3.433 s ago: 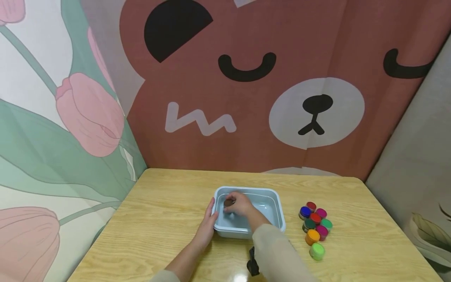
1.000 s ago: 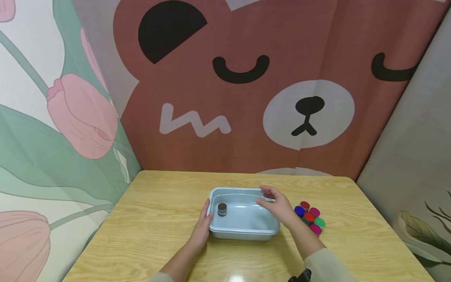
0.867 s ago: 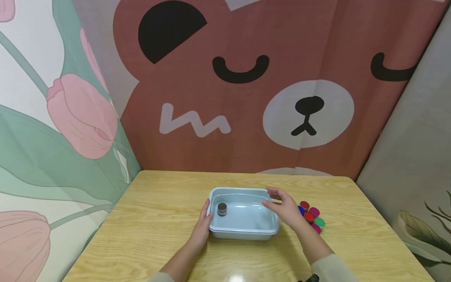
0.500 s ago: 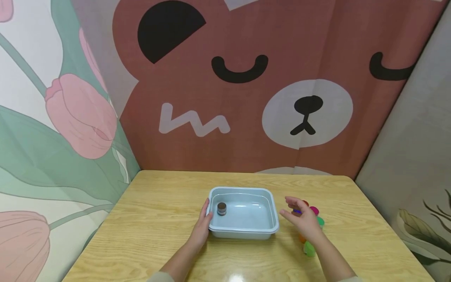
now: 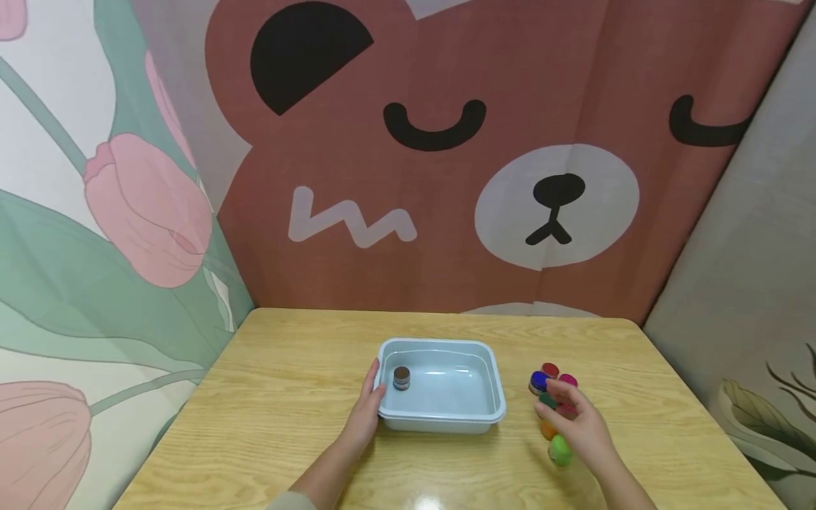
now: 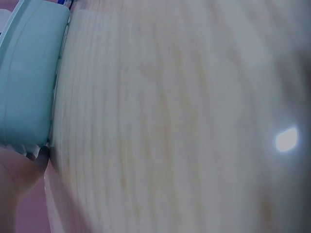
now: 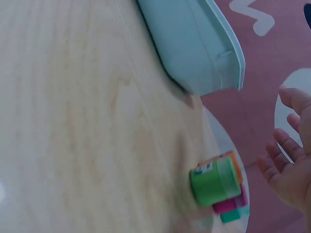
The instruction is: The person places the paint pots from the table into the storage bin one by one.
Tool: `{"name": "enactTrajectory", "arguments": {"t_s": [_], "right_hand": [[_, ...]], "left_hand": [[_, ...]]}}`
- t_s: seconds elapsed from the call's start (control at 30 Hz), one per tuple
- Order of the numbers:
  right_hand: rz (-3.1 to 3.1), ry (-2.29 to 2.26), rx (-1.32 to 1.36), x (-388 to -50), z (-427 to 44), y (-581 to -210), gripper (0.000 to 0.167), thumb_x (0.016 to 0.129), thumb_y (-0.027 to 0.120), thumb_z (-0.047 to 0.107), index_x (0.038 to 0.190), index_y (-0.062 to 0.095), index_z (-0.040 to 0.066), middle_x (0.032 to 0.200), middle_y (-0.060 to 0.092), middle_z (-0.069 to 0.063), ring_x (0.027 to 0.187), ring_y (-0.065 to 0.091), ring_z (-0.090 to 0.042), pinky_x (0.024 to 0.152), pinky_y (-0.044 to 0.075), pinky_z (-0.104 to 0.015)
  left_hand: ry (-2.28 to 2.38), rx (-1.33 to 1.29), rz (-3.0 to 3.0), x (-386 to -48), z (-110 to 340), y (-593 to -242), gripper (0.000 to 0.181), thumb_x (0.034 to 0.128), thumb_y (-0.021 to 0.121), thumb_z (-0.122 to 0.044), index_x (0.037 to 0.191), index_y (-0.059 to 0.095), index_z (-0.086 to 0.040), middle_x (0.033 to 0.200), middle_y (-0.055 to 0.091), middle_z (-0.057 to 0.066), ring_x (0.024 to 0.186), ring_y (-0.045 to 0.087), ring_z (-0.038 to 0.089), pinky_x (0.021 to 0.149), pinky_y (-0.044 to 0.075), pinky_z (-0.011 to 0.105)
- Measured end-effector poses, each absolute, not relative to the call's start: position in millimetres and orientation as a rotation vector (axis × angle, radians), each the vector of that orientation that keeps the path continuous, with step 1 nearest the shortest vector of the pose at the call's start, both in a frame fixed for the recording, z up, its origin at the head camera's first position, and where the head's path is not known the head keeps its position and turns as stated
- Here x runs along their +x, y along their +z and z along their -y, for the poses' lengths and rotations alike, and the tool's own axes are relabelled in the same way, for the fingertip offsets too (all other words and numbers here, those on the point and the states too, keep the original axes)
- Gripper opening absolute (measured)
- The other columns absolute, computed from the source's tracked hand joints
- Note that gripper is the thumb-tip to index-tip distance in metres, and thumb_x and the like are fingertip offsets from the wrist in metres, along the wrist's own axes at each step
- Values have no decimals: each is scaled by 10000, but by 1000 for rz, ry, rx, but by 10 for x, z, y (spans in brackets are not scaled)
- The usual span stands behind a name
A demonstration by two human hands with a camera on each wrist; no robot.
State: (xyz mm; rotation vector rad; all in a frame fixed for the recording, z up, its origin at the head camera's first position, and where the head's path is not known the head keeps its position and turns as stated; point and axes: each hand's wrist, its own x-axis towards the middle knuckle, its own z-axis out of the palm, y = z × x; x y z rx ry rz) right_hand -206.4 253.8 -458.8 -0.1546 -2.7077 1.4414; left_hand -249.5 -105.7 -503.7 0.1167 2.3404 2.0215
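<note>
In the head view, my left hand (image 5: 362,418) holds the left end of a pale blue plastic tub (image 5: 440,425), thumb at the rim and fingers along the outer wall. A small jar with a brown lid (image 5: 401,377) stands upright inside, near that end. My right hand (image 5: 580,425) is above a cluster of small jars with coloured lids, its fingers parted and nothing between them. Blue (image 5: 539,381), dark red (image 5: 550,370), orange (image 5: 548,429) and light green (image 5: 560,450) ones show; the hand partly hides others. The right wrist view shows the light green jar (image 7: 214,182) beside the hand (image 7: 291,160).
Everything stands on a light wooden table (image 5: 287,397). Behind it hangs a brown bear-print cloth (image 5: 357,276), with a tulip-print cloth (image 5: 153,212) at the left and a grey one (image 5: 733,234) at the right.
My right hand has let go of the brown-lidded jar inside the tub, withdrawn past the tub's right end, and moved over the jar cluster. The left hand stays on the tub.
</note>
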Motion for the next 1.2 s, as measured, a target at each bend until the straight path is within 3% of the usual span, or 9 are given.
{"name": "enactTrajectory", "arguments": {"t_s": [0.13,0.23,0.33,0.47,0.6,0.73,1.03,1.2], "right_hand": [[2707,1462,-218,-1977,-2606,-4648,647,912,676,396,1424,460,66,1456,498,-151,1173,517,-80,843,414,-62],[2712,1489,-280,-1930,-2643,-4701,659,910,675,408,1426,457,59,1464,487,-154,1119,479,-21,817,432,-62],[2711,1521,-340,-1905,-2670,-4758,689,907,669,438,1426,448,42,1467,477,-176,1171,494,-138,800,446,-75],[2707,1535,-377,-1868,-2707,-4837,704,894,681,451,1425,451,51,1455,486,-170,1154,513,-150,823,474,-134],[2698,1559,-379,-1825,-2731,-4916,718,893,694,420,1438,425,37,1459,469,-197,1209,526,-249,937,527,-331],[2681,1589,-407,-1818,-2740,-5005,741,894,699,401,1442,396,5,1451,451,-247,1287,474,-384,1023,480,-503],[2688,1563,-468,-1832,-2755,-5153,790,859,722,455,1430,412,7,1385,502,-241,1227,503,-353,995,491,-464],[2707,1579,-486,-1809,-2754,-5208,850,838,733,482,1448,382,4,1430,469,-263,1271,483,-403,1057,435,-532]], "left_hand": [[2027,112,-2343,-2489,1056,-5026,557,1063,326,-291,1586,142,-238,1652,121,146,1506,69,442,1162,52,702],[2020,104,-2340,-2490,1053,-5014,558,1063,326,-287,1586,137,-243,1653,118,142,1506,66,442,1158,56,708],[2018,110,-2333,-2497,1052,-5006,561,1064,322,-284,1587,125,-245,1655,107,143,1506,56,445,1154,53,714],[2009,114,-2338,-2496,1055,-5007,563,1065,316,-302,1588,116,-248,1656,102,138,1506,55,446,1154,52,713],[1999,102,-2347,-2494,1057,-5015,558,1065,308,-308,1588,119,-253,1658,101,129,1506,58,442,1156,49,708],[2004,98,-2345,-2501,1054,-5019,556,1064,305,-300,1587,124,-253,1658,99,133,1507,54,443,1156,45,709],[2018,106,-2341,-2495,1052,-5006,561,1062,321,-281,1587,127,-242,1655,100,145,1505,51,449,1153,53,716],[2004,108,-2350,-2498,1055,-5016,559,1064,316,-278,1587,124,-240,1655,101,147,1504,55,452,1153,57,718]]}}
